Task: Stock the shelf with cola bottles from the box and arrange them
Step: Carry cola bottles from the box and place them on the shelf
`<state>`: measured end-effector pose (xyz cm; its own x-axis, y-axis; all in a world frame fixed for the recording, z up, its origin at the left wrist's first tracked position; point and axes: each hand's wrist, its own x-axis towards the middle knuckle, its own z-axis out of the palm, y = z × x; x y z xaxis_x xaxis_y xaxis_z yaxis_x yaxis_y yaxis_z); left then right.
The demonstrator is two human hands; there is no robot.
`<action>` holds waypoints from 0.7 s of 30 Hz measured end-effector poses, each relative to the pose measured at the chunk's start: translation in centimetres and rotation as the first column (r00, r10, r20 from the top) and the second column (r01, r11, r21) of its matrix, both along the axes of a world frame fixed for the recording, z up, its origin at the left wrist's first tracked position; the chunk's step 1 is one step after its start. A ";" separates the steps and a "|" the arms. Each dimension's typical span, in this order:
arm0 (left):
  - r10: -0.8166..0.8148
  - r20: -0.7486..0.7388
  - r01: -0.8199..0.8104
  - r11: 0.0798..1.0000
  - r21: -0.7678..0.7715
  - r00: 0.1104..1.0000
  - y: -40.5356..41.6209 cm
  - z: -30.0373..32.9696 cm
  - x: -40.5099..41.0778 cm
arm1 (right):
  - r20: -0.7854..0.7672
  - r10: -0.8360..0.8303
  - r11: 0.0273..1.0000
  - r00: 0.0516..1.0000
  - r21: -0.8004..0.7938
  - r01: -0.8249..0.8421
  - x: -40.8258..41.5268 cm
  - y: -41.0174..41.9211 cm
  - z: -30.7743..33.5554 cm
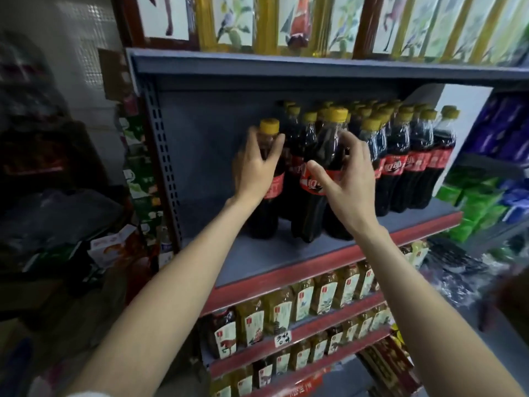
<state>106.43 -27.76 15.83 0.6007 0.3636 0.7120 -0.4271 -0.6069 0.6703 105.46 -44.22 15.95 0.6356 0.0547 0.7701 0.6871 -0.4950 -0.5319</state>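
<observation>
Dark cola bottles with yellow caps and red labels stand on the grey shelf (257, 259) with a red front edge. My left hand (254, 164) grips the leftmost bottle (264, 216) around its neck and shoulder. My right hand (343, 184) is around a front bottle (310, 207), thumb on its label and fingers spread at its right shoulder. Behind and to the right, several more cola bottles (400, 167) stand in rows. The box is not in view.
The shelf's left part (206, 181) holds no bottles. Lower shelves hold yellow tea bottles (303, 302). Framed pictures (286, 21) stand on the top shelf. Green and blue packs (481, 202) fill the right rack. Cartons and bags (108, 247) crowd the floor at left.
</observation>
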 end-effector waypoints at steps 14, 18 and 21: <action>0.074 -0.030 -0.079 0.978 -0.193 0.997 -1.9 -0.3 8.1 | 0.140 -0.116 0.966 0.983 -0.216 0.144 4.3 0.6 -2.1; -0.012 -0.035 0.005 0.981 -0.194 0.999 -1.3 -0.9 8.4 | 0.214 -0.141 0.955 0.967 -0.228 0.189 4.2 0.6 -2.4; -0.029 -0.075 0.018 0.991 -0.136 0.997 -1.1 -1.2 8.0 | 0.310 -0.141 0.960 0.940 -0.191 0.207 3.9 0.1 -2.9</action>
